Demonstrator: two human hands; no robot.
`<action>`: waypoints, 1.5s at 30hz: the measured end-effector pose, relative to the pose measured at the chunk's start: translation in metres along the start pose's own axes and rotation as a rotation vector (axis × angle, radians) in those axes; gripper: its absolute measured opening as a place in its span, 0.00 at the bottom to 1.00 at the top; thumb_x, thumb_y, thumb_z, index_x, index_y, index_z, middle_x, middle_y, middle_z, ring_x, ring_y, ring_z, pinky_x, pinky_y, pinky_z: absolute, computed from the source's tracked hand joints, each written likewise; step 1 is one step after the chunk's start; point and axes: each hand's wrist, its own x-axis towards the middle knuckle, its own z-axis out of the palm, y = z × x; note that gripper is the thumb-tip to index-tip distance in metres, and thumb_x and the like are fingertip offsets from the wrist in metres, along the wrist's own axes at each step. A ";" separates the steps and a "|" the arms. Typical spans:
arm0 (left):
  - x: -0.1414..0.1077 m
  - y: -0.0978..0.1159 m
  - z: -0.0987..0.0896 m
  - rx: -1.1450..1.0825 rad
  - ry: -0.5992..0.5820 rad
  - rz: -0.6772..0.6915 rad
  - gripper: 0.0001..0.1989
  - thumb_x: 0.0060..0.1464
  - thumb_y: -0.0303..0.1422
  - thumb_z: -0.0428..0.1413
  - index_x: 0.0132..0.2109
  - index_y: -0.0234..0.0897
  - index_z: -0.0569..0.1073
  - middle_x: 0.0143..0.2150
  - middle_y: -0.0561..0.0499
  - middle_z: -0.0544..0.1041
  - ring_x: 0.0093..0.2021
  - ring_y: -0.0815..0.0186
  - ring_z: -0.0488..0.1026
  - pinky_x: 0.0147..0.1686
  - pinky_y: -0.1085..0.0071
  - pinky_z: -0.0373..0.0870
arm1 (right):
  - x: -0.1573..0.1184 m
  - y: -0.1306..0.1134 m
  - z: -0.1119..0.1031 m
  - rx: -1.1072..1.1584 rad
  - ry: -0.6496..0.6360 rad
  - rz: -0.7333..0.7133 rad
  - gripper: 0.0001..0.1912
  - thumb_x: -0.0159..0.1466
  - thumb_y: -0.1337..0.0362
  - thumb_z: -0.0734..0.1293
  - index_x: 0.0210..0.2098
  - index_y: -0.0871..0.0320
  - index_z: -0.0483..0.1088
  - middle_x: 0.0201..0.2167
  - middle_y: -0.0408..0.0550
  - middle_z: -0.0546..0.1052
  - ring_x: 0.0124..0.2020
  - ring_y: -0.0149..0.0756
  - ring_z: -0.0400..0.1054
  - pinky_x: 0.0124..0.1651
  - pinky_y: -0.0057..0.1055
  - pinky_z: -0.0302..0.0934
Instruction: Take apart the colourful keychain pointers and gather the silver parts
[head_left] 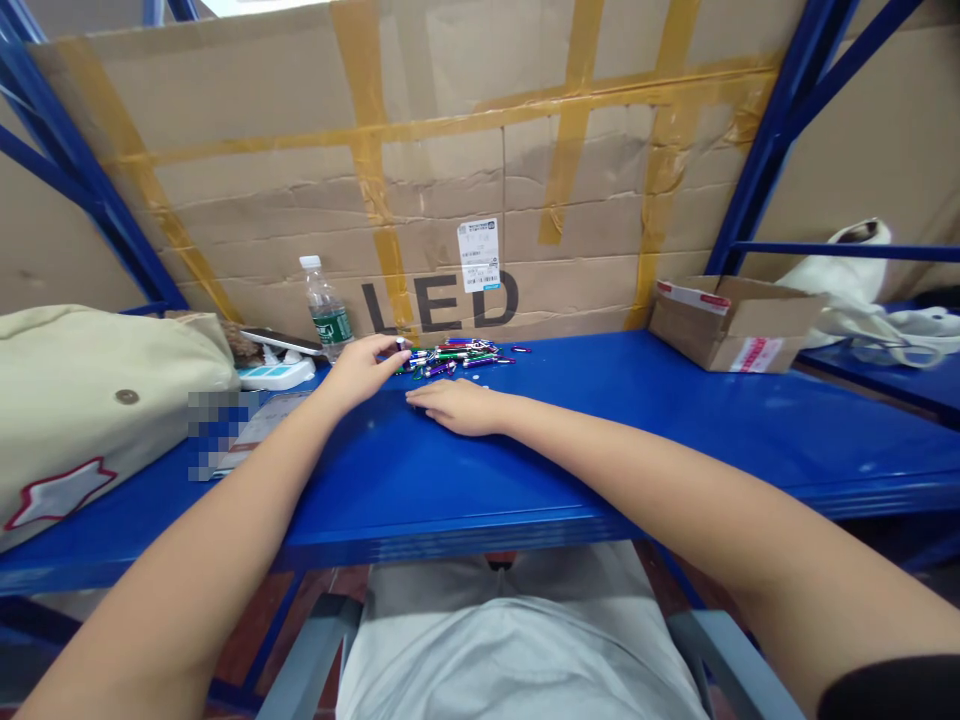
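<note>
Near the back of the blue table, my left hand (364, 372) has its thumb and fingers closed around a small shiny tube with a silver end (402, 344); most of the tube is hidden by the fingers. Just beyond it lies a loose pile of small metallic tubes (469, 355) in purple, green, red and blue with silver parts, too small to name surely. My right hand (454, 405) rests palm down on the table in front of the pile, fingers stretched out to the left. What is under its fingertips is hidden. A few tiny pale bits (480, 381) lie between hand and pile.
A plastic bottle (327, 312), a white power strip (277, 373) and a phone (279, 342) stand left of the pile. A cream bag (112, 400) sits at far left, an open cardboard box (731, 325) at right. A large taped carton (600, 210) walls the back.
</note>
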 end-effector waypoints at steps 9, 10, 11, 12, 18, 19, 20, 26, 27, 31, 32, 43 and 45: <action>-0.005 0.007 0.016 0.065 -0.221 0.193 0.17 0.57 0.43 0.49 0.39 0.34 0.76 0.35 0.48 0.76 0.34 0.64 0.70 0.36 0.70 0.65 | -0.021 0.018 -0.025 -0.014 -0.003 0.013 0.10 0.58 0.76 0.64 0.34 0.61 0.76 0.35 0.51 0.78 0.37 0.36 0.69 0.44 0.33 0.61; -0.005 0.009 0.018 0.085 -0.243 0.220 0.17 0.57 0.42 0.49 0.38 0.35 0.75 0.34 0.48 0.75 0.34 0.64 0.70 0.35 0.70 0.64 | -0.024 0.020 -0.029 0.014 0.023 0.053 0.09 0.58 0.75 0.65 0.34 0.61 0.76 0.34 0.50 0.78 0.37 0.36 0.69 0.43 0.33 0.61; -0.006 0.010 0.019 0.104 -0.261 0.245 0.16 0.58 0.41 0.48 0.37 0.35 0.75 0.33 0.49 0.75 0.34 0.64 0.69 0.36 0.70 0.64 | -0.027 0.021 -0.033 0.052 0.069 0.106 0.07 0.58 0.73 0.67 0.34 0.60 0.76 0.33 0.50 0.78 0.37 0.36 0.70 0.43 0.33 0.61; -0.007 0.012 0.020 0.117 -0.276 0.268 0.16 0.58 0.40 0.48 0.37 0.35 0.75 0.33 0.49 0.74 0.35 0.64 0.69 0.37 0.69 0.64 | -0.029 0.021 -0.037 0.100 0.133 0.171 0.05 0.58 0.71 0.68 0.33 0.60 0.76 0.33 0.49 0.78 0.36 0.35 0.70 0.43 0.33 0.61; -0.011 0.021 0.024 0.075 -0.291 0.284 0.16 0.59 0.39 0.47 0.46 0.36 0.74 0.41 0.46 0.75 0.42 0.61 0.69 0.44 0.65 0.66 | -0.032 0.012 -0.048 0.498 0.388 0.445 0.05 0.57 0.65 0.67 0.30 0.60 0.74 0.27 0.44 0.76 0.29 0.30 0.68 0.33 0.28 0.61; -0.011 0.022 0.024 0.064 -0.294 0.287 0.17 0.59 0.39 0.47 0.47 0.36 0.74 0.42 0.46 0.75 0.43 0.60 0.69 0.45 0.65 0.66 | -0.031 0.010 -0.048 0.541 0.375 0.440 0.05 0.57 0.65 0.67 0.30 0.60 0.73 0.27 0.43 0.76 0.28 0.30 0.68 0.33 0.28 0.61; -0.012 0.023 0.024 0.056 -0.299 0.295 0.17 0.59 0.39 0.47 0.47 0.36 0.74 0.42 0.46 0.75 0.43 0.60 0.69 0.46 0.64 0.66 | -0.030 0.008 -0.047 0.573 0.364 0.432 0.04 0.56 0.66 0.67 0.30 0.60 0.73 0.26 0.43 0.75 0.28 0.29 0.68 0.33 0.28 0.61; -0.014 0.026 0.024 0.024 -0.315 0.296 0.18 0.60 0.40 0.46 0.49 0.38 0.74 0.42 0.47 0.74 0.42 0.61 0.69 0.45 0.64 0.67 | -0.028 0.002 -0.045 0.643 0.348 0.409 0.04 0.58 0.66 0.66 0.31 0.60 0.70 0.26 0.43 0.74 0.27 0.29 0.67 0.34 0.28 0.61; -0.014 0.027 0.024 0.021 -0.316 0.291 0.18 0.60 0.41 0.46 0.49 0.38 0.73 0.43 0.47 0.73 0.42 0.62 0.69 0.45 0.64 0.68 | -0.028 0.002 -0.045 0.618 0.341 0.405 0.04 0.59 0.66 0.65 0.32 0.60 0.69 0.27 0.43 0.74 0.28 0.29 0.67 0.34 0.28 0.61; -0.014 0.029 0.025 0.003 -0.280 0.327 0.18 0.61 0.40 0.45 0.50 0.36 0.73 0.43 0.45 0.73 0.45 0.60 0.69 0.47 0.63 0.67 | -0.029 0.004 -0.050 0.304 0.260 0.319 0.06 0.63 0.66 0.62 0.30 0.61 0.69 0.29 0.46 0.74 0.31 0.31 0.66 0.37 0.29 0.59; -0.014 0.029 0.025 0.005 -0.272 0.345 0.18 0.61 0.39 0.45 0.50 0.36 0.73 0.42 0.45 0.73 0.46 0.60 0.68 0.48 0.62 0.66 | -0.030 0.004 -0.052 0.225 0.223 0.267 0.08 0.64 0.67 0.61 0.30 0.61 0.69 0.31 0.48 0.75 0.33 0.32 0.66 0.38 0.30 0.58; -0.022 0.038 0.025 0.277 -0.137 0.404 0.15 0.63 0.35 0.43 0.47 0.36 0.72 0.41 0.44 0.71 0.42 0.61 0.68 0.43 0.65 0.66 | -0.029 -0.009 -0.043 0.574 0.176 0.482 0.11 0.66 0.69 0.55 0.28 0.60 0.63 0.22 0.42 0.70 0.22 0.27 0.63 0.28 0.25 0.57; -0.023 0.040 0.025 0.292 -0.109 0.395 0.15 0.63 0.35 0.43 0.46 0.36 0.72 0.42 0.43 0.71 0.43 0.60 0.68 0.44 0.65 0.66 | -0.029 -0.009 -0.041 0.673 0.184 0.506 0.10 0.66 0.68 0.55 0.29 0.59 0.63 0.22 0.41 0.69 0.20 0.26 0.62 0.25 0.24 0.56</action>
